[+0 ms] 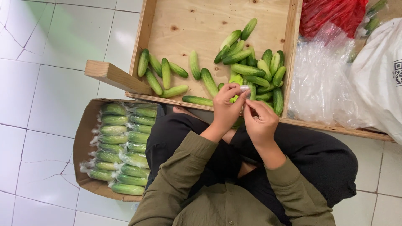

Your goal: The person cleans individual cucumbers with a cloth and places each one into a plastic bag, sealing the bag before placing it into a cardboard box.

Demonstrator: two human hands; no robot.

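1. Right now both hands meet at the near edge of the wooden tray (293, 62), just above the person's lap.
2. Left hand (226, 109) is curled, fingertips pinching a small clear piece of plastic wrap (244, 88) from its left side.
3. Right hand (260, 121) is closed too, thumb and forefinger nipping at the same wrap from below (what sits inside the wrap is too small to tell).
4. That wrap hovers over the near rail of the tray, beside the big heap of loose cucumbers (255, 69) on the tray's right side.
5. More cucumbers lie scattered on the tray's left half (163, 75), well apart from the heap.
6. Down on the person's left, a cardboard box (81, 142) rests on the white tiled floor (42, 83), touching the knee.
7. It holds wrapped cucumbers (121, 146) in 2 neat columns, each sealed in clear film.
8. Beyond the tray on the right: a clear plastic sheet (318, 79), a red bag (331, 14) and a white sack (379, 75).
9. Olive sleeves and black trousers fill the bottom of the view; the person sits cross-legged.
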